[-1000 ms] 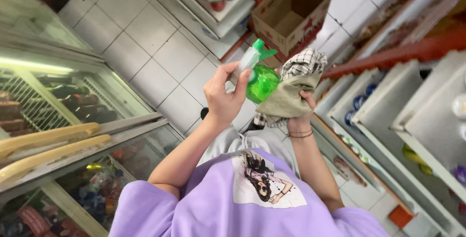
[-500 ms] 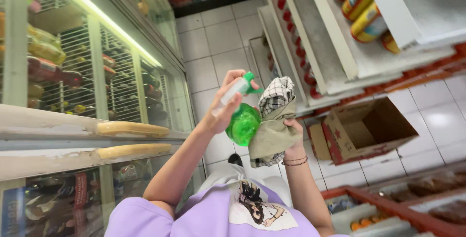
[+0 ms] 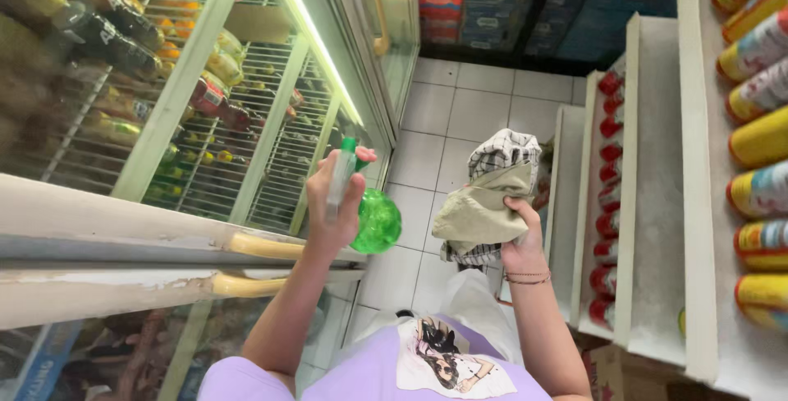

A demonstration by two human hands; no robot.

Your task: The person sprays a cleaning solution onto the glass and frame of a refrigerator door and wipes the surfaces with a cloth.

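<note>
My left hand grips a green spray bottle by its white and green nozzle head, held up close to the glass door of a drinks fridge. A bunched cloth, beige with a black-and-white checked part on top, is clutched in my right hand, which wears thin bracelets at the wrist. The two hands are apart, with the cloth to the right of the bottle. I wear a lilac shirt with a printed picture.
Glass-door fridges full of bottled drinks line the left, with yellow handles near my left arm. White shelves with red-capped bottles and yellow packs stand on the right. White floor tiles run between them. Stacked cartons sit at the far end.
My view has swung toward the fridge aisle. My hands have moved apart: the bottle now sits left near the fridge door, and the cloth has shifted right.
</note>
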